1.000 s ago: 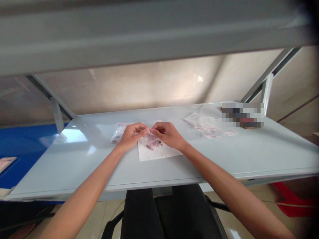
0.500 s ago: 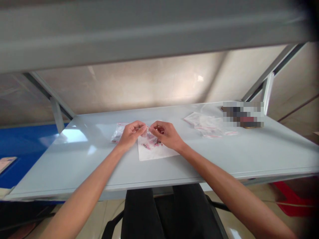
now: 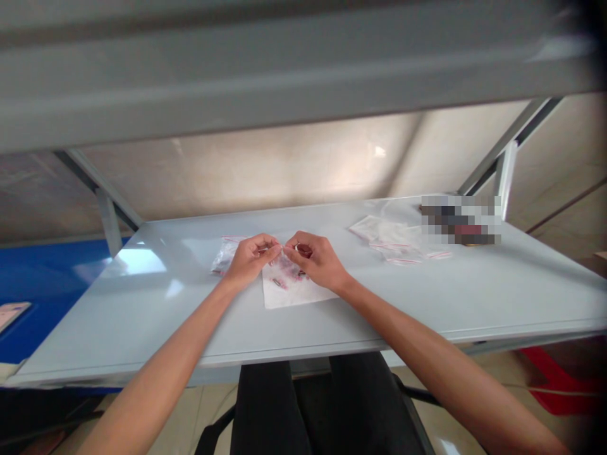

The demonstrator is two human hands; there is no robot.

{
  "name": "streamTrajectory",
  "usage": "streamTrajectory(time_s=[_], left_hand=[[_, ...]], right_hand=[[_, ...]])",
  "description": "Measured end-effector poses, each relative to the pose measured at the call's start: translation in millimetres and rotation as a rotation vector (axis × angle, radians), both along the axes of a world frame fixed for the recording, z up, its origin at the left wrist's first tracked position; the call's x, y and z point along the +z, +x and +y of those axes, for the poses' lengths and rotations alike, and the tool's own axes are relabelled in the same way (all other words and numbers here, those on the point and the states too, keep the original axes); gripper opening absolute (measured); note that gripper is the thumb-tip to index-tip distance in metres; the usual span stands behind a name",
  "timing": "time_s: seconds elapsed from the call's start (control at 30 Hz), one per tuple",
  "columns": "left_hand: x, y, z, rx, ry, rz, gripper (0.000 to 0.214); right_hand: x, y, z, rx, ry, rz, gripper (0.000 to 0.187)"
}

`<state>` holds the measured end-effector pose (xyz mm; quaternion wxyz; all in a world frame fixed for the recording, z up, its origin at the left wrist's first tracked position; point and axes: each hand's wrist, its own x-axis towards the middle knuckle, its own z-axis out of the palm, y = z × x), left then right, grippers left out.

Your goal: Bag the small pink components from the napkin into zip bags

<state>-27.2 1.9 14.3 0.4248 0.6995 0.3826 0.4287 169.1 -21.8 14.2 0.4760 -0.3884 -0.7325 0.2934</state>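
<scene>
My left hand (image 3: 255, 256) and my right hand (image 3: 315, 256) meet above the middle of the table, thumbs and fingertips pinched close together. Between them they grip the top edge of a small clear zip bag (image 3: 286, 265), which hangs below the fingers. Small pink and dark pieces (image 3: 279, 282) show at the bag; whether all lie inside it I cannot tell. Under the hands is a white sheet (image 3: 296, 297), partly covered. Just left of it, behind my left hand, rests another clear zip bag (image 3: 222, 256) with contents I cannot make out.
Several flat clear zip bags (image 3: 393, 237) with red strips lie to the right on the grey table (image 3: 199, 341). A blurred-out object (image 3: 462, 221) sits at the back right. Overhead runs a grey shelf (image 3: 303, 76); a blue surface (image 3: 42, 272) adjoins at left.
The hands stay pinched together at the bag's top, with the fingertips shifted slightly. The view has tilted up a little.
</scene>
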Motion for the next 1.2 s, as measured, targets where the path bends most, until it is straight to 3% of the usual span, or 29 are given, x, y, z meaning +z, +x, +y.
streamTrajectory(time_s=[0.2,0.5,0.77,0.93,1.2], left_hand=[[1.0,-1.2,1.1,0.056,-0.019,-0.108,0.031],[3.3,1.3,-0.5,-0.033,-0.074,-0.089,0.031],[4.7,-1.0,1.2,0.075,-0.06,-0.143,0.028],[4.8,1.6,-2.2,-0.021,-0.109,-0.114,0.029],[-0.1,-2.6,3.6,0.051,-0.083,-0.101,0.024]], right_hand=[[-2.1,-0.3,2.1,0.011,-0.153,0.067,0.035],[-1.0,0.2,1.4,0.023,-0.007,0.056,0.028],[-3.1,0.6,4.1,-0.022,-0.135,0.095,0.036],[-3.7,2.1,2.8,0.016,-0.072,0.105,0.037],[-3.9,-0.2,3.1,0.003,-0.073,0.045,0.039]])
